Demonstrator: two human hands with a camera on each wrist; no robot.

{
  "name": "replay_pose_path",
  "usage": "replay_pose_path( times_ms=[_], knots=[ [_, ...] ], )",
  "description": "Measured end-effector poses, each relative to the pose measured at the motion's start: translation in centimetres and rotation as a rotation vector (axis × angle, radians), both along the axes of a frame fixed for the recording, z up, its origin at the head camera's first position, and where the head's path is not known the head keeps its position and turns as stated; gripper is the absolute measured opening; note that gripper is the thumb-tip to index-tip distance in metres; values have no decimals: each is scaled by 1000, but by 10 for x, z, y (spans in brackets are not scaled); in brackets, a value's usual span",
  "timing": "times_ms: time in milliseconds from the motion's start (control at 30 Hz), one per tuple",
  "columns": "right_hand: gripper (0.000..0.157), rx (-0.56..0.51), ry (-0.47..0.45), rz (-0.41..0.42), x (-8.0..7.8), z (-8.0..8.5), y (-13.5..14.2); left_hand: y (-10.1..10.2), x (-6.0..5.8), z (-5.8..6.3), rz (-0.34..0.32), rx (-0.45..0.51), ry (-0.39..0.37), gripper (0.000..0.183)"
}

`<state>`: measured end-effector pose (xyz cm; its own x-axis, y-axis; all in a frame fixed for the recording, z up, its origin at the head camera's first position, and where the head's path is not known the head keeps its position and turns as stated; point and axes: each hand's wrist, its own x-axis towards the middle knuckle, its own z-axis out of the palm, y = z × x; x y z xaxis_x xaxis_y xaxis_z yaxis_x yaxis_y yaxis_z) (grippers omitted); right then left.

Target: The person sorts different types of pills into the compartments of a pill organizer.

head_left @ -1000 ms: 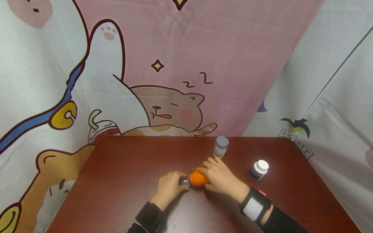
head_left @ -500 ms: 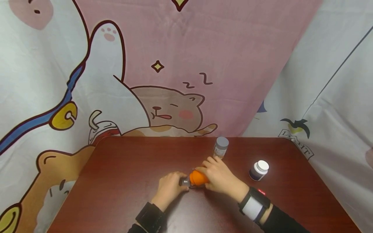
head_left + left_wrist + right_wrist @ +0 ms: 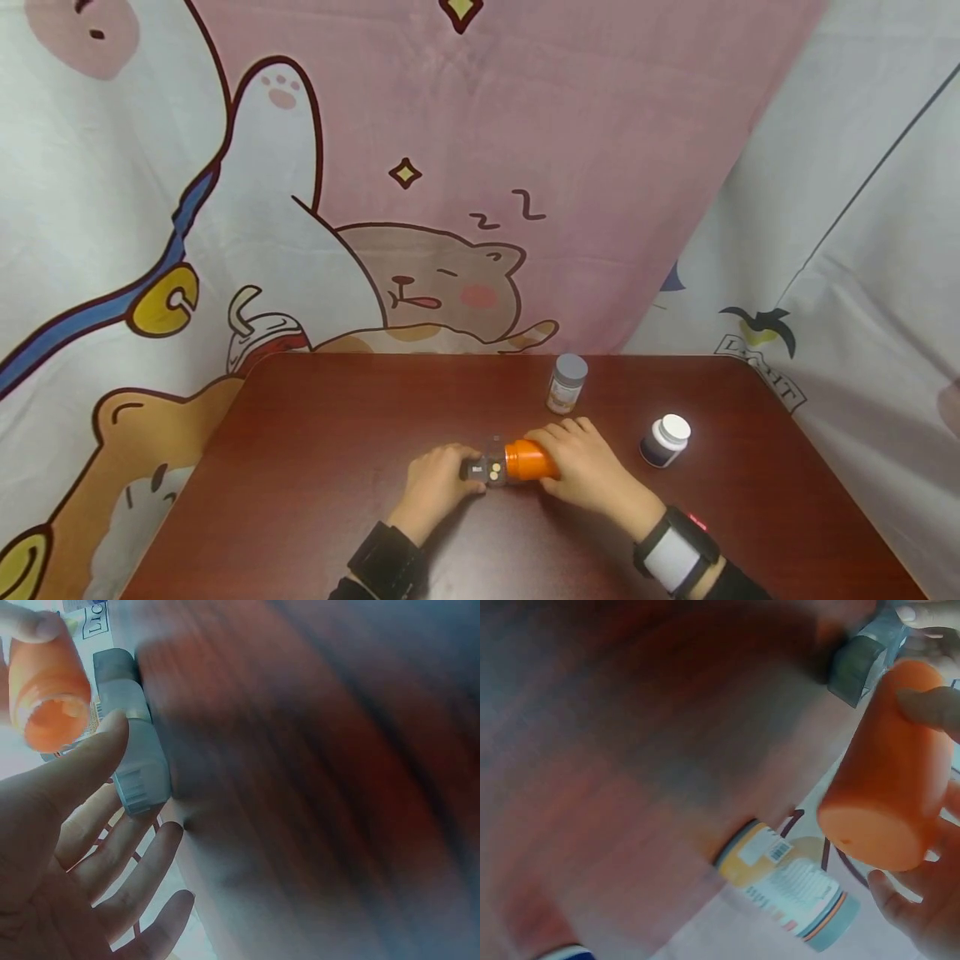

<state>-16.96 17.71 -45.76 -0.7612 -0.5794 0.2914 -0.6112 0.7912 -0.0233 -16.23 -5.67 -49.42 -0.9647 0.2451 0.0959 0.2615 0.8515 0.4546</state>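
My left hand [image 3: 437, 485] pinches a small grey translucent pill organizer [image 3: 476, 471] between thumb and fingers at its left end. Pale yellow tablets [image 3: 495, 472] show in an open compartment near its middle. In the left wrist view the pill organizer [image 3: 141, 769] lies along the tabletop. My right hand [image 3: 583, 462] grips an orange pill bottle [image 3: 531, 460] tipped on its side, uncapped mouth facing left towards the compartment. The left wrist view looks into the mouth of that bottle [image 3: 52, 690]; the right wrist view shows the base of the bottle [image 3: 877, 825].
A grey-capped supplement bottle [image 3: 567, 385] stands behind my right hand. Farther right is a white-capped bottle [image 3: 665, 440] with a dark label. Both stand on the reddish-brown table [image 3: 337, 417]. A cartoon-printed cloth [image 3: 600, 125] hangs behind the table.
My right hand has drawn the orange bottle to the right, off the pill organizer, so the tablets in the compartment now show. My left hand has stayed in place.
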Motion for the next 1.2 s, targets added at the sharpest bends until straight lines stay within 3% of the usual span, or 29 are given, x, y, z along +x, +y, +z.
replay_pose_path(
  times_ms=[200, 400, 633, 767, 967, 1200],
  knots=[
    [65, -107, -44, -84, 21, -3, 5, 0, 1, -1, -8, 9, 4, 48],
    [75, -197, -98, -126, 56, 1, -2, 0, 0, 1, -2, 13, 19, 48],
    [70, -263, -270, -72, 87, 1, -13, -1, -2, 0, 8, 6, 10, 48],
    [66, -353, -389, -54, 92, -8, -18, -1, -2, 0, 7, 12, 4, 48],
    [63, -472, -456, -42, 92, -23, -20, -2, -2, -3, 1, 15, -2, 48],
    [64, -488, -534, -55, 91, -27, -16, 2, -1, -5, 3, -1, 8, 47]
  ],
)
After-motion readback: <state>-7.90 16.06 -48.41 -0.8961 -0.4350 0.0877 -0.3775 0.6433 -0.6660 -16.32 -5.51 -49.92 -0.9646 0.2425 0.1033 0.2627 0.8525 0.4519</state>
